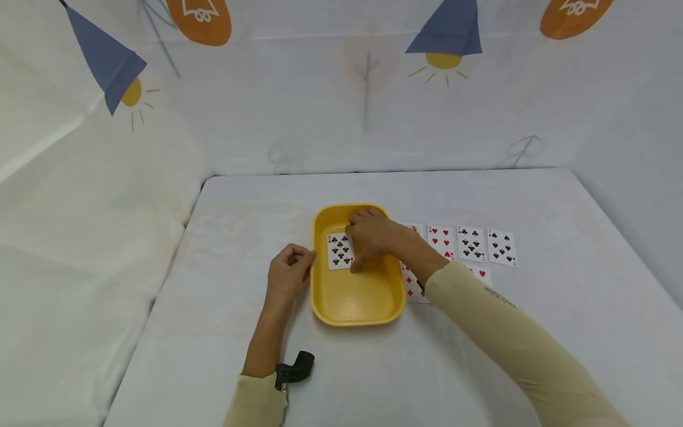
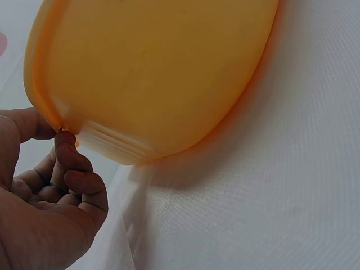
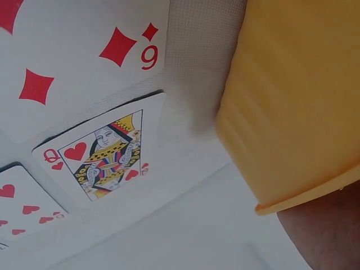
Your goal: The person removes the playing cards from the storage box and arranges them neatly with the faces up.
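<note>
In the head view a yellow plastic tray (image 1: 357, 296) stands on the table. My left hand (image 1: 290, 273) pinches its left rim between thumb and fingers; the left wrist view shows this grip on the tray edge (image 2: 146, 67) close up. My right hand (image 1: 373, 237) reaches over the right side into the tray, fingers spread. Inside, a clubs playing card (image 1: 340, 251) lies face up, its right edge at my right thumb and forefinger. In the right wrist view the tray's outer wall (image 3: 304, 101) hides most of that hand.
Right of the tray, face-up cards lie in rows: a queen of hearts (image 3: 104, 152), a hearts card (image 1: 441, 242), a clubs card (image 1: 472, 244), a spades card (image 1: 502, 247) and a diamonds card (image 1: 416, 287). My right forearm covers part of them. A white fabric wall (image 1: 320, 107) stands behind the table.
</note>
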The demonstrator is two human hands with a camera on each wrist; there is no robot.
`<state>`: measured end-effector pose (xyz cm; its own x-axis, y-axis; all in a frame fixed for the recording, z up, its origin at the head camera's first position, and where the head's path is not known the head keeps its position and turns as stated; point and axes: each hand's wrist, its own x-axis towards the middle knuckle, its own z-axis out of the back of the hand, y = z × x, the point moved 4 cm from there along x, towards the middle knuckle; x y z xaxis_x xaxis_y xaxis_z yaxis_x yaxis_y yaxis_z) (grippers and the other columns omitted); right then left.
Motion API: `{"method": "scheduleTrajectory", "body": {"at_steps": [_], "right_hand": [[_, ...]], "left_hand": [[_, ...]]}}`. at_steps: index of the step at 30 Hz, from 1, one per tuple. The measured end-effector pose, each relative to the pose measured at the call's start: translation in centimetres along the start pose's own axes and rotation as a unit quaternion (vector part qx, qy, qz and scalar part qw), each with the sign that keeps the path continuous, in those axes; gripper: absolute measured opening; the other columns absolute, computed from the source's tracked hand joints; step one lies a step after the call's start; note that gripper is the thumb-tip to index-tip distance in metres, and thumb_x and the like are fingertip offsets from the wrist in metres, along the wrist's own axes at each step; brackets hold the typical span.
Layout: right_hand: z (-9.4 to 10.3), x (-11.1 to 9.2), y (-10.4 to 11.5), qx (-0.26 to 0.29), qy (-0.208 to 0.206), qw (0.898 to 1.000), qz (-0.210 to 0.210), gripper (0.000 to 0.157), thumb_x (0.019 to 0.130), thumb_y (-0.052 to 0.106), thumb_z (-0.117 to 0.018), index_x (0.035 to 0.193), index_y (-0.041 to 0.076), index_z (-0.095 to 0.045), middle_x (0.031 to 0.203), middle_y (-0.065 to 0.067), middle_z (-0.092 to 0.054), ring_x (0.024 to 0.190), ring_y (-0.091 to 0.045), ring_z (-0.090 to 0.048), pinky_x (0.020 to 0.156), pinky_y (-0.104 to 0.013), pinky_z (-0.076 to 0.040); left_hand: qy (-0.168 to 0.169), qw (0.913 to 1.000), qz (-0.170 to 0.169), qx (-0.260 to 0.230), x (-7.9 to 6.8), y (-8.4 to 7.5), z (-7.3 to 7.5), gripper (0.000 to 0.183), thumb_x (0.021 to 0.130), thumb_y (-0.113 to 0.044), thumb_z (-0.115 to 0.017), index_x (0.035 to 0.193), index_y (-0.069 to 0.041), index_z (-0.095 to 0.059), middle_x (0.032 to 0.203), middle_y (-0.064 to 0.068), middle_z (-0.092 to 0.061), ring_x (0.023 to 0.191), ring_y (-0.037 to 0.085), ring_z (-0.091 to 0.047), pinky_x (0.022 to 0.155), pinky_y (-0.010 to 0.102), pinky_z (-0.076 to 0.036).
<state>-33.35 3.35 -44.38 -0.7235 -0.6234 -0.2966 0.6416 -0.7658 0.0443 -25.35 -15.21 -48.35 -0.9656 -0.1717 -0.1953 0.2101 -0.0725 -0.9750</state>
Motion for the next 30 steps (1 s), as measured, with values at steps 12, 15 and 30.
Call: {"method": "scheduleTrajectory", "body": {"at_steps": [12, 15, 30], "right_hand": [[0.7, -1.2, -0.9, 0.014, -0.030, 0.999, 0.013, 0.081, 0.073, 0.066, -0.076, 0.130, 0.011, -0.061, 0.130, -0.007, -0.051, 0.121, -0.026, -0.042, 0.111, -0.044, -0.028], [1.4, -2.4, -1.4, 0.017, -0.054, 0.998, 0.015, 0.085, 0.073, 0.066, -0.077, 0.134, 0.010, -0.060, 0.131, -0.008, -0.051, 0.121, -0.026, -0.042, 0.110, -0.044, -0.028], [2.4, -12.5, -5.4, 0.030, -0.136, 0.990, 0.012, 0.084, 0.072, 0.055, -0.085, 0.134, 0.005, -0.058, 0.124, -0.007, -0.054, 0.118, -0.027, -0.044, 0.108, -0.047, -0.032]], "left_hand": [[0.008, 0.9999, -0.007, -0.006, -0.4, -0.4, -0.6, 0.017, 0.093, -0.020, -0.071, 0.096, -0.006, -0.064, 0.081, 0.007, -0.058, 0.074, 0.019, -0.054, 0.070, 0.031, -0.050], [0.011, 0.9999, -0.006, -0.009, -0.4, -0.5, -0.6, 0.018, 0.092, -0.021, -0.072, 0.097, -0.006, -0.064, 0.082, 0.007, -0.057, 0.075, 0.019, -0.054, 0.071, 0.032, -0.050], [0.022, 0.9996, 0.001, -0.018, -0.2, -0.2, 0.0, 0.020, 0.094, -0.023, -0.071, 0.099, -0.005, -0.063, 0.086, 0.008, -0.059, 0.077, 0.020, -0.055, 0.073, 0.032, -0.051]]}}
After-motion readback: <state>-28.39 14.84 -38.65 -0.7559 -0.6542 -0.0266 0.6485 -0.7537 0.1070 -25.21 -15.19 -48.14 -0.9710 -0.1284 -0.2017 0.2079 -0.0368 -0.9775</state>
